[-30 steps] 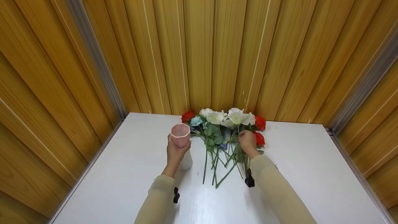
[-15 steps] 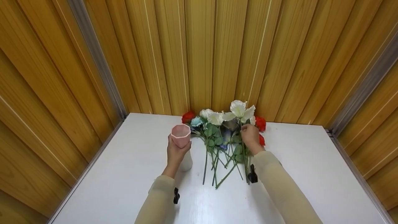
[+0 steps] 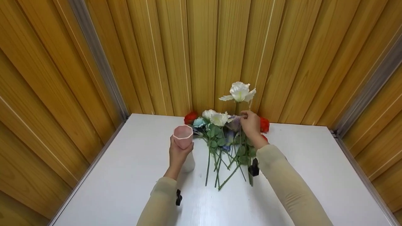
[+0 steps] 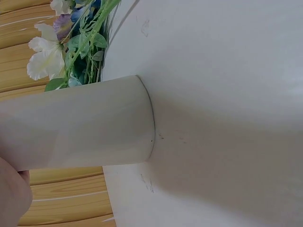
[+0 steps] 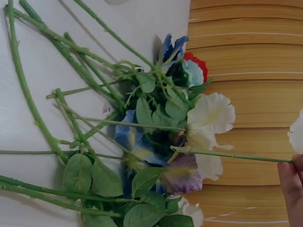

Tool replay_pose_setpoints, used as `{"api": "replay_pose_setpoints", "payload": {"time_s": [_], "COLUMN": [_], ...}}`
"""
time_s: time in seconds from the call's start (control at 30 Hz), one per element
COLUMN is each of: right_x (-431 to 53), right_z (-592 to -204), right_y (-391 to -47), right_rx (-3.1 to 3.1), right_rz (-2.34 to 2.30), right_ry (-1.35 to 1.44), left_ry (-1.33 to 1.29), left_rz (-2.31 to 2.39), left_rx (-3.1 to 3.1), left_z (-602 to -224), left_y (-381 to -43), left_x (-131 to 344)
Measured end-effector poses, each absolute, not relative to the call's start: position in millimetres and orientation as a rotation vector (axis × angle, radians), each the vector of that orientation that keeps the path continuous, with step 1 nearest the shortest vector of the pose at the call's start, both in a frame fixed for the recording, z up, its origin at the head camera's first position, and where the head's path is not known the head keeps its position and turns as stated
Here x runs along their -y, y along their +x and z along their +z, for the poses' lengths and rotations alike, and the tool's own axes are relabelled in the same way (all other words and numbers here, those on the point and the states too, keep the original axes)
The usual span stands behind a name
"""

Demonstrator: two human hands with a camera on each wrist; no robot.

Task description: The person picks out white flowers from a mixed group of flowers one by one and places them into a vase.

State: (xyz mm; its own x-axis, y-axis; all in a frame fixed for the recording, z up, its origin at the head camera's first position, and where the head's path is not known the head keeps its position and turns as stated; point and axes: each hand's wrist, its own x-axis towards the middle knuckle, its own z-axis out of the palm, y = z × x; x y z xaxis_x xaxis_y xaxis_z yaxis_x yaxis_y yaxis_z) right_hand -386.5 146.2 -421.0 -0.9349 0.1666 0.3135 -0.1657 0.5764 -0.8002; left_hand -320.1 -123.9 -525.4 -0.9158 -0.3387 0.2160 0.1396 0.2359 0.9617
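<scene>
My left hand [image 3: 179, 154] grips a tall vase near its top; the vase has a pink faceted rim [image 3: 183, 133] and a pale lower body [image 4: 94, 125] standing on the table. Up at the back, my right hand [image 3: 250, 127] pinches the stem [image 5: 236, 155] of a white flower [image 3: 239, 92], held upright over the pile. In the right wrist view the stem's cut end hangs above the other blooms. Below lie several flowers: a white bloom [image 3: 220, 119], a purple one [image 5: 182, 175], a blue one [image 5: 128, 135], a pale blue one [image 3: 198, 122] and red ones [image 3: 190, 118].
The flowers lie on a white table [image 3: 135, 188] with green stems [image 3: 217, 169] pointing toward the front. A wood-patterned wall [image 3: 201, 56] rises behind the table's back edge. Side walls [image 3: 40, 103] with metal corner strips stand left and right.
My right hand has lifted the white flower up out of the pile, raising its bloom against the back wall. My left hand and the vase have stayed in place.
</scene>
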Motion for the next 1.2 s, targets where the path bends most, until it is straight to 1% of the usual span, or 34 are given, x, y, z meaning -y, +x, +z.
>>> {"api": "replay_pose_setpoints", "payload": {"time_s": [0.37,0.6,0.9,1.2], "right_x": [-125,-108,-88,-67], "right_z": [-392,-379,-368,-357], "right_y": [-370,-360,-351,-339], "right_rx": [2.255,2.124,1.943,1.885], "right_rz": [1.439,1.539,1.439,1.597], "right_ry": [0.147,0.238,0.419,0.515], "left_ry": [0.190,0.144,0.192,0.186], "left_rz": [-1.725,-1.679,-1.726,-1.738], "left_rx": [2.137,2.107,2.134,2.121], "left_z": [-524,-526,-525,-527], "left_y": [-318,-317,-319,-320], "left_x": [125,124,122,122]}}
